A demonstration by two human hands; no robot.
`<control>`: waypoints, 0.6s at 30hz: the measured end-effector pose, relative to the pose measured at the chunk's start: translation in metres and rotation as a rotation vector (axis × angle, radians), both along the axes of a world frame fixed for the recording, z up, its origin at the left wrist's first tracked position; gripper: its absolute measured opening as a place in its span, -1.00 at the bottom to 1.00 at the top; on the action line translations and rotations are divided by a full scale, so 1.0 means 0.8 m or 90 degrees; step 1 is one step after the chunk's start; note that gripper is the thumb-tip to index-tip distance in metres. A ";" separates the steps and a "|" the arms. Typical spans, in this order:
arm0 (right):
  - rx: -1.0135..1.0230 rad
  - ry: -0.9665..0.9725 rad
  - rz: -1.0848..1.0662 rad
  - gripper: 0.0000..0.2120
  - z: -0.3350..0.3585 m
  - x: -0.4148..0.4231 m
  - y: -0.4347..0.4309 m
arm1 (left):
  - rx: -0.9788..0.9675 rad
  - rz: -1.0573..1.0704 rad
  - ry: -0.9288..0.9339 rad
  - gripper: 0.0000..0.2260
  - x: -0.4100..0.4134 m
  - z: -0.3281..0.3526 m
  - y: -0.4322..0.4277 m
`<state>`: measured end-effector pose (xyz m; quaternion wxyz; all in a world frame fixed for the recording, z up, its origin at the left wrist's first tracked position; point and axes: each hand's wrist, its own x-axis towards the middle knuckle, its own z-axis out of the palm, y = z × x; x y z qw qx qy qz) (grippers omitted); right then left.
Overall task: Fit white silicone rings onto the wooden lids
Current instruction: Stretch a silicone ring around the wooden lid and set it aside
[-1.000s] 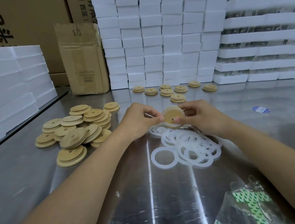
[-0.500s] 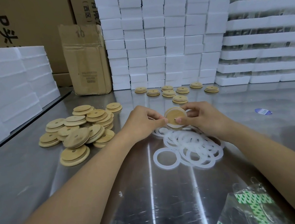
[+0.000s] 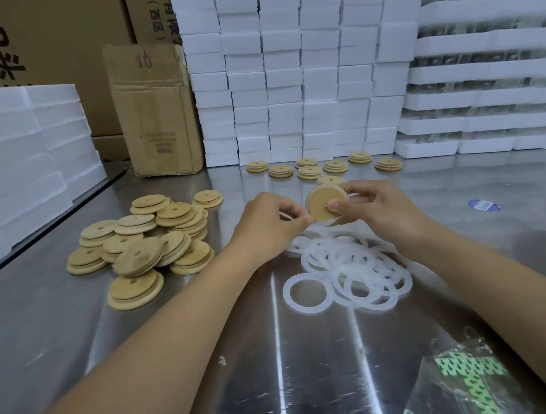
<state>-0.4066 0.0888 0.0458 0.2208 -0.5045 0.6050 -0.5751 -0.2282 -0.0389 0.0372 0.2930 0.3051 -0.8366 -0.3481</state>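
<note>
We look down on a steel worktop (image 3: 177,330), scuffed and shiny, with bright streaks of reflection running toward 6 o'clock. At its centre both hands hold one wooden lid (image 3: 321,207) just above the surface, its flat face tilted toward us. The left hand (image 3: 266,222) pinches the lid's edge at 9 o'clock with curled fingers (image 3: 300,219). The right hand (image 3: 376,209) grips it from 3 o'clock, thumb pressed near the centre hole and the other fingers behind. A white silicone ring (image 3: 339,223) shows as a pale rim along the lid's lower edge; we cannot tell how far it is seated.

Just below the hands, at 6 o'clock, lies a loose heap of rings (image 3: 356,265), overlapping, with a single ring (image 3: 287,296) flat at its left side. At 9 o'clock a pile of bare lids (image 3: 142,241) sprawls in uneven stacks. At 12 o'clock, well apart from the hands, a row of lids (image 3: 308,172) sits before the back wall of stock. A blue sticker (image 3: 483,205) lies on the steel at 3 o'clock, and a clear bag (image 3: 468,384) with green-and-white contents lies at 5 o'clock.

Stock hems in the space around us. White foam blocks (image 3: 286,73) rise in columns at 12 o'clock, with foam trays (image 3: 486,95) layered at 2 o'clock and foam slabs (image 3: 22,146) at 9 o'clock. A worn cardboard box (image 3: 158,117) marked 10 stands at 11 o'clock, with larger cartons (image 3: 36,46) behind it.
</note>
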 end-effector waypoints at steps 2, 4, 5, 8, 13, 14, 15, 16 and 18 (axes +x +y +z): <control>-0.031 -0.022 -0.008 -0.82 0.005 0.004 -0.001 | 0.051 0.021 0.080 -0.92 -0.001 0.002 0.002; -0.044 -0.031 -0.002 -0.79 0.009 0.007 -0.001 | 0.083 0.028 0.120 -0.93 -0.002 0.004 0.004; -0.046 -0.036 0.001 -0.77 0.010 0.009 0.000 | 0.095 0.027 0.124 -0.93 -0.003 0.005 0.005; -0.044 -0.037 0.008 -0.72 0.011 0.010 0.001 | 0.120 0.021 0.113 -0.87 -0.004 0.006 0.007; -0.018 0.005 -0.002 -0.76 0.011 0.014 0.001 | 0.112 0.007 0.099 -0.86 -0.003 0.008 0.011; -0.015 0.022 -0.007 -0.79 0.011 0.015 0.001 | 0.112 0.001 0.091 -0.86 -0.003 0.009 0.011; -0.014 0.037 -0.015 -0.81 0.011 0.017 0.001 | 0.111 -0.007 0.080 -0.87 -0.001 0.010 0.011; -0.018 0.042 -0.026 -0.84 0.011 0.017 0.001 | 0.113 -0.017 0.070 -0.87 0.000 0.010 0.009; -0.032 0.024 -0.049 -0.86 0.012 0.016 0.003 | 0.125 -0.049 0.052 -0.89 0.003 0.011 0.005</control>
